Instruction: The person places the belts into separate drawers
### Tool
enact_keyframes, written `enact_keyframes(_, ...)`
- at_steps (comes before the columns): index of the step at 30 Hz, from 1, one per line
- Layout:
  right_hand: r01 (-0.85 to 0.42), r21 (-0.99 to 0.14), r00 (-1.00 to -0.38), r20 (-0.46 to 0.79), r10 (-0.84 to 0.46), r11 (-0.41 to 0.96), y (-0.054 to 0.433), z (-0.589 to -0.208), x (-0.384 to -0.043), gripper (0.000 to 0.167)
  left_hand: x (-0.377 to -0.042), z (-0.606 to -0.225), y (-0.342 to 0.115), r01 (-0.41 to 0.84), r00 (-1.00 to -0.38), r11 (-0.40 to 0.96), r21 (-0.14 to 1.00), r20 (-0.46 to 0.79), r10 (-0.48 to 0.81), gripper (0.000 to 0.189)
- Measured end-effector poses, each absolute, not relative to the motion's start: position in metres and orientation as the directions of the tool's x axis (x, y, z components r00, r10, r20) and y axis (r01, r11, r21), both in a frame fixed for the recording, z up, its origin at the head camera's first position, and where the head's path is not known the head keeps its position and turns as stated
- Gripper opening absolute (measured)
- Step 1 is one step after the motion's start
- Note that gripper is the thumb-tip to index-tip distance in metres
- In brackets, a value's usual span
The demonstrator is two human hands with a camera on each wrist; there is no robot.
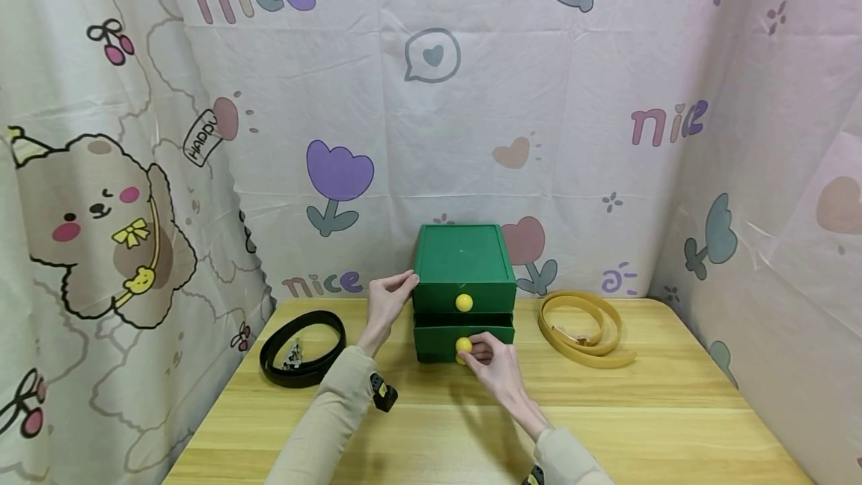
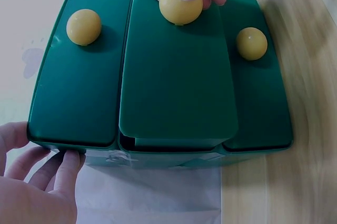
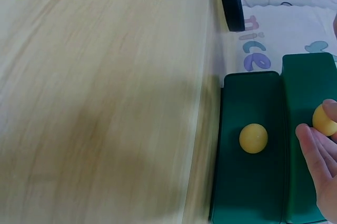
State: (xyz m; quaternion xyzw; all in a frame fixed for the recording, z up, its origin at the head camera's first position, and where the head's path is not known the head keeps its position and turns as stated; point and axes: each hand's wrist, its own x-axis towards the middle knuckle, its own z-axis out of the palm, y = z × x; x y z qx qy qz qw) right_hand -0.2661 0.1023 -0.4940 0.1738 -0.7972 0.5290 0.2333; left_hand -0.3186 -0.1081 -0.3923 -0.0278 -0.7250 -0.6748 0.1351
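Observation:
A green cabinet of three drawers [image 1: 463, 254] stands at the back of the table, with a round yellow knob on each drawer. The middle drawer [image 2: 179, 77] juts out past the others, and a dark gap shows above its front in the head view. My right hand [image 1: 500, 370] pinches the knob [image 2: 180, 7] of that drawer between thumb and fingers. At the cabinet's upper left front corner, my left hand [image 1: 388, 305] rests its fingertips against the top edge and side. The top drawer [image 2: 79, 82] and bottom drawer [image 2: 258, 87] are closed. What the middle drawer contains is hidden.
Left of the cabinet lies a coiled black belt [image 1: 269, 365] with a silver buckle. A coiled yellow belt [image 1: 586, 354] lies to the right. The wooden table [image 1: 431, 432] is bordered by printed cloth [image 1: 431, 141] at the back and sides.

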Motion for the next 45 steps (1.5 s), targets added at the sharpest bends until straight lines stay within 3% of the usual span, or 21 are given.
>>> enact_keyframes(45, -0.503, -0.773, -0.848, 0.527, -0.05, 0.386, 0.106, -0.491, -0.245, 0.018, -0.317, -0.393, -0.108, 0.227, -0.96, 0.112, 0.967, 0.242, -0.144, 0.031)
